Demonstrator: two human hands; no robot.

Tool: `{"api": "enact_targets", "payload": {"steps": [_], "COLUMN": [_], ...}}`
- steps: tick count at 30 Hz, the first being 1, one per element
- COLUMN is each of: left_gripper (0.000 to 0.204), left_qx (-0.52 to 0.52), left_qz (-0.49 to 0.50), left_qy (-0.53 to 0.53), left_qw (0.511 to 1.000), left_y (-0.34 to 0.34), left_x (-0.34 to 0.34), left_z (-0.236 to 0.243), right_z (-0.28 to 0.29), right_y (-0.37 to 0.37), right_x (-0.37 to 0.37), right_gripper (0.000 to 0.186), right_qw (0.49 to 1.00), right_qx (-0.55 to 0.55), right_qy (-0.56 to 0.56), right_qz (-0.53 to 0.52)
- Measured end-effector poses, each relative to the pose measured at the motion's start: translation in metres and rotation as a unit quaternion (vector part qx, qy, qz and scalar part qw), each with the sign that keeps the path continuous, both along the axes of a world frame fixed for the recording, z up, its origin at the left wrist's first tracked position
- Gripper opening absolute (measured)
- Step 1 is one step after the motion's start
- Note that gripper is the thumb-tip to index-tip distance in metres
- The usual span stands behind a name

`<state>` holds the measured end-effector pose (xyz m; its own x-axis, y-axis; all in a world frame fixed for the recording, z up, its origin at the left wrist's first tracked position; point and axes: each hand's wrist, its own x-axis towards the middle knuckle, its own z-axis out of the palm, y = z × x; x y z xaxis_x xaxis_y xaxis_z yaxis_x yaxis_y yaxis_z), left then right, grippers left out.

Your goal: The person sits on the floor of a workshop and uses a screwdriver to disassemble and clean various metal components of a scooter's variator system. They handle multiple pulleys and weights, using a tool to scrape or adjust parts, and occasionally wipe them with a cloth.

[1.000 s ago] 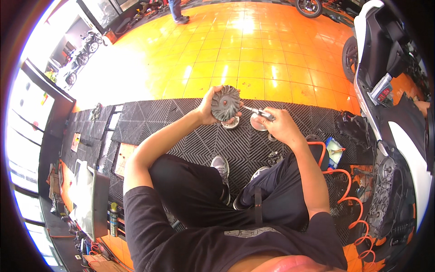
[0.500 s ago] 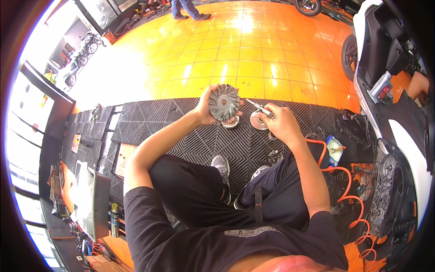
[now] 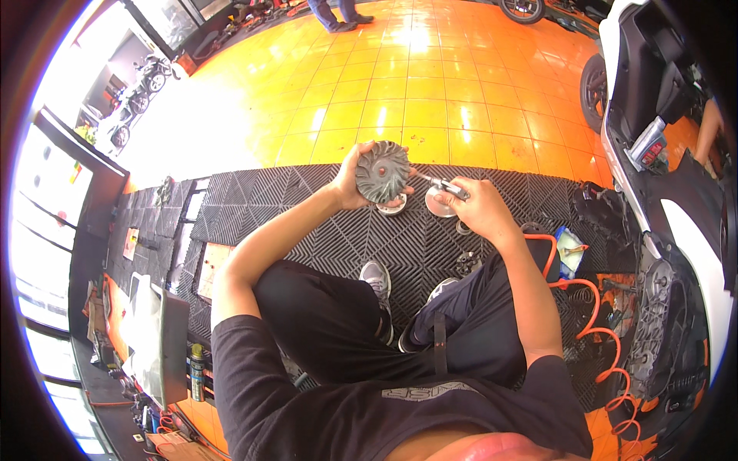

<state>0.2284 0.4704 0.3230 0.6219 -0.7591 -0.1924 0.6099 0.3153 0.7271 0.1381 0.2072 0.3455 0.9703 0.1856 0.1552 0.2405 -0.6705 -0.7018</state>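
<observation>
Showing its curved fins to the camera, a round grey metal disc point(image 3: 382, 173) is held in the left hand point(image 3: 350, 183), its edge cradled by the palm and the fingertips seen at the far rim. By the curled right hand point(image 3: 484, 209) a slim silver tool point(image 3: 455, 188) is gripped — its thin tip is pointed at the disc's right side, though whether contact is made cannot be told. From above, the finned disc is seen over the far edge of the black ribbed mat point(image 3: 307, 230). Near that edge a shiny round plate point(image 3: 439, 207) is laid, partly covered by the tool; to its left a pale round part point(image 3: 393, 211) is partly hidden by the left hand. Small metal parts point(image 3: 467, 265) are set by the right knee. Toward the mat's right edge, a blue-and-white packet point(image 3: 570, 257) is placed near a coiled orange hose point(image 3: 582, 283). Beyond the far edge — on orange tiles point(image 3: 430, 92) — another person's legs point(image 3: 335, 15) are seen.
</observation>
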Motion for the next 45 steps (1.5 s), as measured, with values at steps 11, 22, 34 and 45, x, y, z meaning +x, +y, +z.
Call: {"api": "enact_targets", "payload": {"steps": [11, 22, 34, 45], "left_gripper": [0.073, 0.076, 0.080, 0.086], "left_qx": [-0.025, -0.047, -0.045, -0.028], "left_qz": [-0.033, -0.029, -0.032, -0.050], "left_qy": [0.039, 0.059, 0.050, 0.021], "left_qw": [0.998, 0.997, 0.997, 0.998], "left_y": [0.001, 0.004, 0.008, 0.004], "left_x": [0.001, 0.001, 0.003, -0.001], "left_z": [-0.004, -0.003, -0.006, -0.002], "right_z": [0.009, 0.005, 0.008, 0.000], "right_y": [-0.007, -0.008, -0.008, -0.005], "right_x": [-0.001, 0.000, -0.001, -0.001], "right_gripper": [0.038, 0.038, 0.041, 0.046], "right_qw": [0.998, 0.998, 0.998, 0.998], "right_qx": [0.019, 0.048, 0.027, -0.022], "right_qy": [0.047, 0.032, 0.045, 0.036], "right_qz": [0.032, 0.012, 0.027, 0.035]}}
